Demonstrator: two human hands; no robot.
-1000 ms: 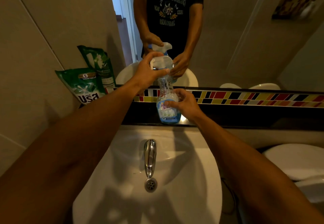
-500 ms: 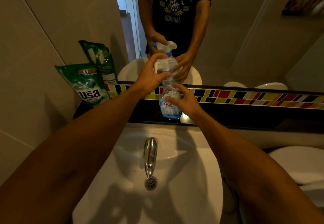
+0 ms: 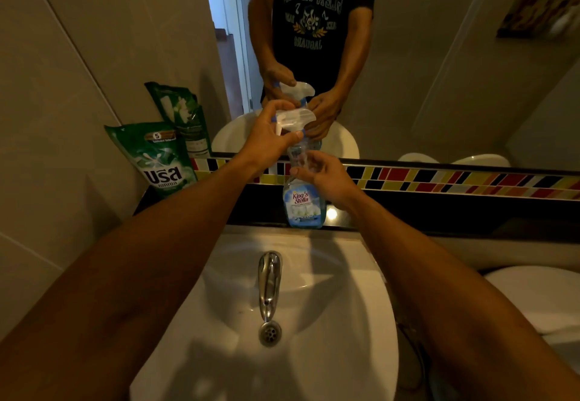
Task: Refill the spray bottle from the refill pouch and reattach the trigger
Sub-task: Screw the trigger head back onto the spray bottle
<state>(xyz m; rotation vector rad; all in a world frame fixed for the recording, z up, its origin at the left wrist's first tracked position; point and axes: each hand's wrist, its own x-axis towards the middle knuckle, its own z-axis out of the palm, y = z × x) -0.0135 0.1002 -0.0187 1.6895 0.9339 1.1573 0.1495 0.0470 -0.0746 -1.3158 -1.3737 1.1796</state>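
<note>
A clear spray bottle (image 3: 300, 204) with a blue label stands upright on the dark ledge (image 3: 439, 212) behind the sink, right against the mirror. Its white trigger head (image 3: 295, 116) sits on top of the neck. My left hand (image 3: 270, 141) is wrapped around the trigger head from the left. My right hand (image 3: 326, 178) grips the bottle's clear upper body from the right. A green refill pouch (image 3: 157, 159) leans against the wall at the ledge's left end.
A white sink (image 3: 266, 322) with a chrome tap (image 3: 268, 281) lies below my arms. The mirror (image 3: 408, 55) doubles the bottle, pouch and person. A striped tile band (image 3: 455, 181) runs along the ledge. A white toilet (image 3: 539, 300) sits at right.
The view has shifted slightly. My right hand has slid up from the bottle's label to its clear upper part. My left hand stays on the trigger head.
</note>
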